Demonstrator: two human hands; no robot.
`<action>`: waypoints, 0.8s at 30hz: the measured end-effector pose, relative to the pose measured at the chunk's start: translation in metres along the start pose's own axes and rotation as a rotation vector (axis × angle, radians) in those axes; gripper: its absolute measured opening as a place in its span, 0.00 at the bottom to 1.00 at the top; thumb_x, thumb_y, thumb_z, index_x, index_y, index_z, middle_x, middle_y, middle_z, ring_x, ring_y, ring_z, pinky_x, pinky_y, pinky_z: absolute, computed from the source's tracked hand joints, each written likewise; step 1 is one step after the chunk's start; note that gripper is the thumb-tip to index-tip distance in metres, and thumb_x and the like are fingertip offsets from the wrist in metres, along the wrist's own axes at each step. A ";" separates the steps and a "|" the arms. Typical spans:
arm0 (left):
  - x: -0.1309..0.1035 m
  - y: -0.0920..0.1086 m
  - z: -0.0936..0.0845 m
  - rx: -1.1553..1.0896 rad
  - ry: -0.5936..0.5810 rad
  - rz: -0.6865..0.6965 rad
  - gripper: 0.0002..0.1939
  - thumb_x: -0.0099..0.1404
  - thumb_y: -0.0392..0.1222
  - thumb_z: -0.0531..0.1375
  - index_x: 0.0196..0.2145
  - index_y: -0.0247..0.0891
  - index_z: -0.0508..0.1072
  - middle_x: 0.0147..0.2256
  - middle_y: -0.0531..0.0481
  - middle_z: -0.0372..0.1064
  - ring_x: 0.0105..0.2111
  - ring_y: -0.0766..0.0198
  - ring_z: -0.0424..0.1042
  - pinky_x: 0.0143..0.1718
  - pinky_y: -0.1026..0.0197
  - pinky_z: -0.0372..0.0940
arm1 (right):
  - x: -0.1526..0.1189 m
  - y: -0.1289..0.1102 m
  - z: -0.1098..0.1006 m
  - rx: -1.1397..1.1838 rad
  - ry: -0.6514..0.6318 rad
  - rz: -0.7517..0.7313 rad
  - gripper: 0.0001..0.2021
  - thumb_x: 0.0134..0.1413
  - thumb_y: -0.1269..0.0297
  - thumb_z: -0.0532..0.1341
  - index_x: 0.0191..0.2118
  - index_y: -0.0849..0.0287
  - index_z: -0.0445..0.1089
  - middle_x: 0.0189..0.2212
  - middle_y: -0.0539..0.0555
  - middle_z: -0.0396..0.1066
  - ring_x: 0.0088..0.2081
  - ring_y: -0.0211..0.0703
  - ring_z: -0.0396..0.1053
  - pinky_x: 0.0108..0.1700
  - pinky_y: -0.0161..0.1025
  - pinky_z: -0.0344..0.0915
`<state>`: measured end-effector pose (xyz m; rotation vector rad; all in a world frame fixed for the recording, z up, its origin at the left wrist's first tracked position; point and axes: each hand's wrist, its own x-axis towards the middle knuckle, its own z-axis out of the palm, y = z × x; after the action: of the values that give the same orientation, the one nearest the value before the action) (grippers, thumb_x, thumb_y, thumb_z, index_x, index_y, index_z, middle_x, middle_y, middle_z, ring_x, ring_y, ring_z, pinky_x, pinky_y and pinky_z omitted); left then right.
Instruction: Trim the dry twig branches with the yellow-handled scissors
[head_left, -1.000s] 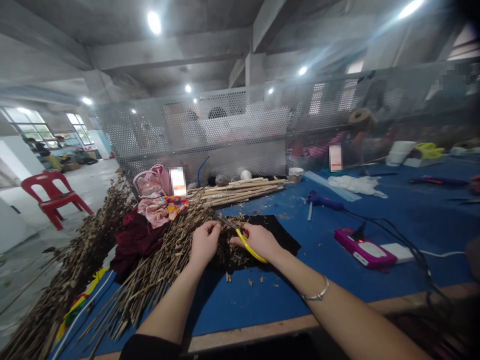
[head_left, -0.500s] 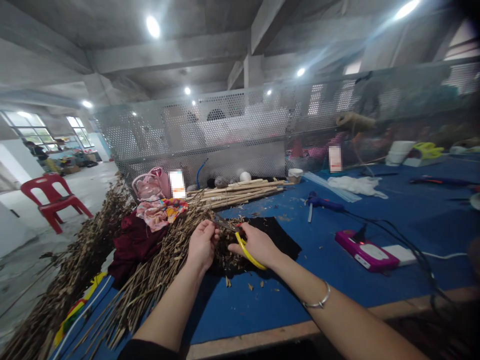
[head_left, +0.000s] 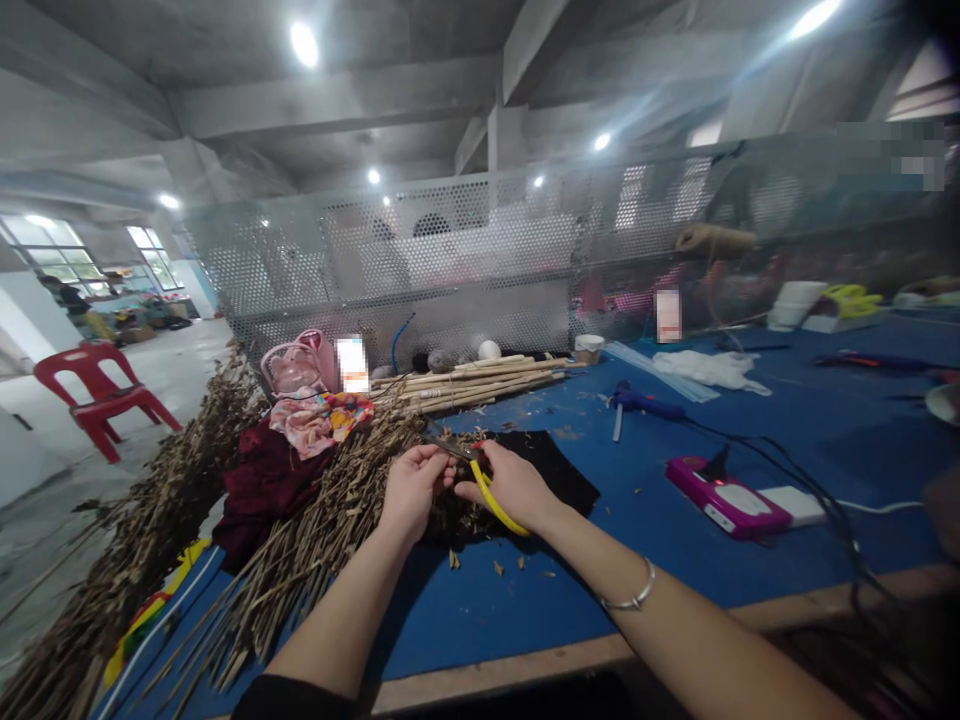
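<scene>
Yellow-handled scissors (head_left: 491, 497) are gripped in my right hand (head_left: 517, 484), their blades pointing up and left toward my other hand. My left hand (head_left: 412, 487) is closed in a pinch right beside the blades; whatever lies between its fingertips is too small to make out. A heap of dried plant stems (head_left: 330, 510) spreads to the left of my left hand, stalk ends toward me. Under and behind my hands lies a black cloth (head_left: 559, 470), strewn with dry brown scraps. A few more bits sit on the blue tabletop (head_left: 480, 610).
Pale sticks (head_left: 480, 385) lie along the back, below a perforated metal screen (head_left: 450, 250). A glue gun (head_left: 645, 402) and a magenta power strip (head_left: 727, 497) with cables are on the right. Dark red fabric (head_left: 262, 485) and a tall dried bundle (head_left: 142, 530) stand left. A red chair (head_left: 97, 390) is beyond.
My left hand has shifted slightly right, closer to the scissor blades. The right hand keeps its hold on the scissors. The whole view has moved slightly.
</scene>
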<state>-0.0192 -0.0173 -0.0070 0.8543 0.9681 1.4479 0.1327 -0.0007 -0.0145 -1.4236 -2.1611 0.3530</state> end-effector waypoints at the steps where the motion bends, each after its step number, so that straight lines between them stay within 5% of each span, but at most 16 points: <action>1: -0.001 -0.001 0.001 -0.008 0.008 0.000 0.15 0.44 0.39 0.65 0.29 0.31 0.67 0.23 0.50 0.70 0.18 0.75 0.65 0.22 0.71 0.62 | 0.000 0.000 0.001 -0.002 0.002 0.001 0.26 0.40 0.42 0.59 0.40 0.58 0.60 0.35 0.56 0.69 0.37 0.46 0.67 0.33 0.34 0.54; 11: 0.000 -0.008 0.002 -0.043 0.053 0.044 0.13 0.47 0.40 0.65 0.28 0.31 0.67 0.24 0.51 0.69 0.19 0.76 0.65 0.22 0.72 0.62 | -0.002 -0.008 0.001 -0.087 -0.039 0.066 0.27 0.44 0.41 0.55 0.43 0.58 0.61 0.31 0.55 0.71 0.36 0.48 0.69 0.31 0.35 0.54; 24: 0.002 -0.004 -0.003 0.204 0.065 0.076 0.12 0.49 0.40 0.62 0.29 0.32 0.65 0.22 0.51 0.68 0.18 0.73 0.65 0.22 0.69 0.62 | 0.007 0.007 0.003 0.022 0.002 0.098 0.18 0.44 0.45 0.56 0.25 0.58 0.63 0.22 0.49 0.66 0.25 0.38 0.63 0.25 0.32 0.50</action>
<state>-0.0201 -0.0153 -0.0120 1.0060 1.1578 1.4659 0.1339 0.0085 -0.0187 -1.5208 -2.0842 0.4101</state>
